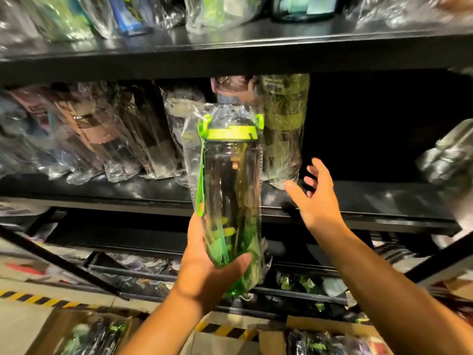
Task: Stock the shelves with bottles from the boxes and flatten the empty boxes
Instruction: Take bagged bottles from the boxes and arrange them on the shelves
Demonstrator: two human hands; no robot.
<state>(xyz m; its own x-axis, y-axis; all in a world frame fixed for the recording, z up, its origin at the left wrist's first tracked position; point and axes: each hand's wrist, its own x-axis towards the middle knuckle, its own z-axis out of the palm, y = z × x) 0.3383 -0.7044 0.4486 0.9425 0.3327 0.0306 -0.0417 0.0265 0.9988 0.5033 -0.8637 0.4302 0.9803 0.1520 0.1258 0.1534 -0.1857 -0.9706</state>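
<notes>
a: where does the bottle lie from the grip?
b: the clear plastic bottle with the lime-green lid and strap [230, 185], in its clear wrapper, rises out of the left hand [204, 270] at centre frame. its long axis is nearly upright, lid up. the grip is thumb and fingers curled round the lower third.
a: and the shelf?
b: the black middle shelf [371, 201] lies behind and to the right. its front edge crosses behind the bottle's middle, so the base hangs below shelf level. i'd judge it has to go up and in, likely towards the dark stretch right of the wrapped olive-green bottle [284, 129].
a: the other hand?
b: the right hand [316, 198] is nearer the shelf, right of centre, fingers spread and holding nothing, at the front edge beside the olive bottle's base.
</notes>
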